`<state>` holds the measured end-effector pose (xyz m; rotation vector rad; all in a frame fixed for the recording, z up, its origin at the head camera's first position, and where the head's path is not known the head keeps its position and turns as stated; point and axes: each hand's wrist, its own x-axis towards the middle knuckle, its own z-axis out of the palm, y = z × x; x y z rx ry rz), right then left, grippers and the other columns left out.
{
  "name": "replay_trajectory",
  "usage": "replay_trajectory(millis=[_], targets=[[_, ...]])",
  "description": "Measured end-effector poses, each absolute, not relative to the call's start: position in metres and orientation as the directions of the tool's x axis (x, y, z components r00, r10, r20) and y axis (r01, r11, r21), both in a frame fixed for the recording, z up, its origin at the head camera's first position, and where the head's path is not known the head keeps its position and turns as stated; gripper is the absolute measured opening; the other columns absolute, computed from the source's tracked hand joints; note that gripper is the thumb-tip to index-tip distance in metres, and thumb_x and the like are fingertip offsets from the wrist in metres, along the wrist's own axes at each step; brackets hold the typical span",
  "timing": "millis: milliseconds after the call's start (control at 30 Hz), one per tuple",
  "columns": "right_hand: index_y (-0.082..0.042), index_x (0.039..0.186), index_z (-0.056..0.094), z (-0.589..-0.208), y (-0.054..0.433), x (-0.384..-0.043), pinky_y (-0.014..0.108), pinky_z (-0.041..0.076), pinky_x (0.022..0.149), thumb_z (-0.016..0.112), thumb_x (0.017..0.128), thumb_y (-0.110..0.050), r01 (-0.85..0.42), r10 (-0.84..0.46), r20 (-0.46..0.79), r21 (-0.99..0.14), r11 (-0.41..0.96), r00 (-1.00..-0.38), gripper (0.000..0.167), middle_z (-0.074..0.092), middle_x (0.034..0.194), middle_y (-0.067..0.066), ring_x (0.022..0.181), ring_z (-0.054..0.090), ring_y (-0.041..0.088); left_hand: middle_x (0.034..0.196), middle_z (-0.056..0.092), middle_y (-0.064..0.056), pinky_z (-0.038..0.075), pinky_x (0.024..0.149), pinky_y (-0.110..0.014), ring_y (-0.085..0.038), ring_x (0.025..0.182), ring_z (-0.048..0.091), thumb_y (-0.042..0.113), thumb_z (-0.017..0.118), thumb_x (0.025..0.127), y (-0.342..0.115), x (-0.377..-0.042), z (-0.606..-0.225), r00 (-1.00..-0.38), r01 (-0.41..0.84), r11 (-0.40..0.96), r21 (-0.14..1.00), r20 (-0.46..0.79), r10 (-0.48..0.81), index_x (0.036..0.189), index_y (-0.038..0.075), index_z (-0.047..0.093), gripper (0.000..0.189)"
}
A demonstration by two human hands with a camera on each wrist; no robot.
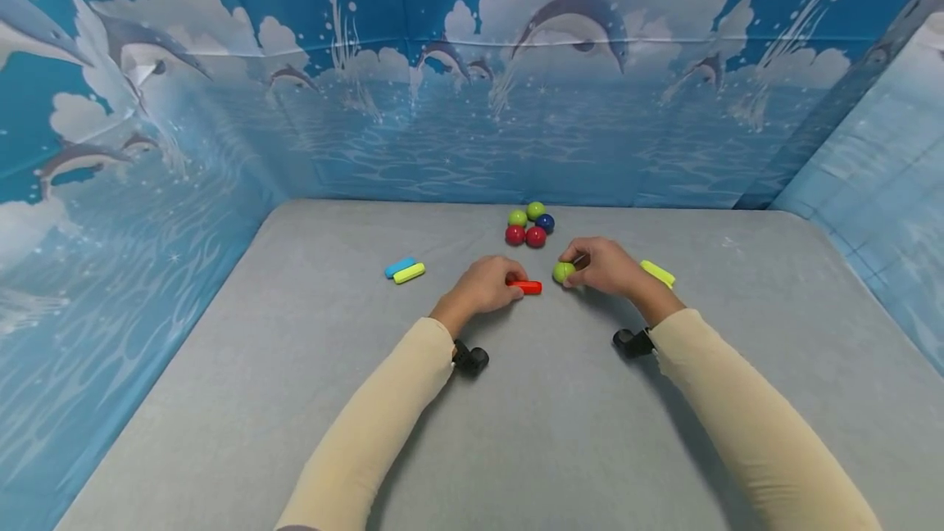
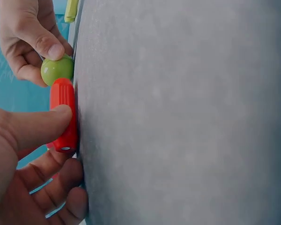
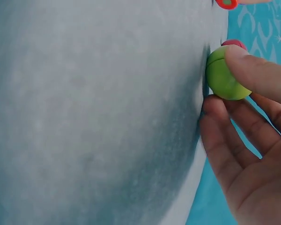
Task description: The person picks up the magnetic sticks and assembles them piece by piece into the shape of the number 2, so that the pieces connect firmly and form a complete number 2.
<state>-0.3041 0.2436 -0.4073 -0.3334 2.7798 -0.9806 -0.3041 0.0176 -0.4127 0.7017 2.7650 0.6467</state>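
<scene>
**Stick in one hand, ball in the other**

My left hand (image 1: 483,285) grips the red stick (image 1: 527,288) between thumb and fingers, its free end pointing to my right. My right hand (image 1: 606,267) pinches the green ball (image 1: 564,272) just beyond that end. From above I see a narrow gap between the two; at my left wrist they overlap, which I put down to the angle. Both are low over the desk (image 1: 553,433); whether either is lifted clear, I cannot tell.

I judge the step in hand to be bringing or keeping these two close, one per hand. The next move, as I read it, calls for lining up stick and ball without loosening my fingers, since the ball would likely roll.

Past my hands, two red balls (image 1: 536,237), a blue ball (image 1: 545,224) and two other green balls (image 1: 518,219) sit clustered. Off to my left lie a blue stick (image 1: 398,267) and a yellow stick (image 1: 409,273), side by side; more yellow (image 1: 658,272) shows beyond my right wrist.
</scene>
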Motion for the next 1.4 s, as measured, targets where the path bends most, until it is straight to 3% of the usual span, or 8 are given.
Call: replay_trajectory(millis=[467,800,1033,1400], targets=[[-0.004,0.114,0.067,-0.409,0.253,-0.305,0.038,0.056,0.083,0.073,0.088,-0.009,-0.128,-0.265,-0.109,-0.665,0.736,-0.958,0.028,0.065,0.126,0.02,0.116,0.061,0.036,0.108,0.073,0.002,0.049,0.085,-0.031,-0.014,0.097,0.06,0.024,0.073,0.09,0.029,-0.315,-0.42,-0.924,0.276,0.75,0.601,-0.05,0.38,0.112,0.022,0.076,0.023],[-0.002,0.114,0.068,-0.41,0.252,-0.303,0.034,0.055,0.08,0.074,0.087,-0.009,-0.152,-0.288,-0.087,-0.687,0.711,-0.954,0.028,0.066,0.123,0.021,0.109,0.064,0.033,0.111,0.074,0.002,0.051,0.085,-0.03,-0.014,0.097,0.062,0.024,0.072,0.091,0.036,-0.315,-0.418,-0.921,0.288,0.748,0.598,-0.042,0.388,0.114,0.023,0.076,0.023],[-0.003,0.113,0.068,-0.415,0.248,-0.305,0.031,0.055,0.078,0.074,0.087,-0.008,-0.141,-0.298,-0.112,-0.692,0.708,-0.948,0.027,0.066,0.123,0.02,0.109,0.064,0.031,0.107,0.074,0.002,0.048,0.078,-0.027,-0.013,0.089,0.059,0.025,0.073,0.091,0.038,-0.315,-0.424,-0.927,0.274,0.767,0.579,-0.054,0.372,0.113,0.025,0.077,0.023],[-0.003,0.115,0.067,-0.409,0.25,-0.306,0.037,0.056,0.084,0.073,0.087,-0.007,-0.123,-0.273,-0.113,-0.689,0.714,-0.955,0.028,0.066,0.125,0.019,0.114,0.062,0.033,0.12,0.071,0.001,0.051,0.091,-0.033,-0.017,0.106,0.06,0.025,0.072,0.092,0.042,-0.316,-0.42,-0.939,0.278,0.763,0.584,0.0,0.343,0.114,0.023,0.076,0.023]])
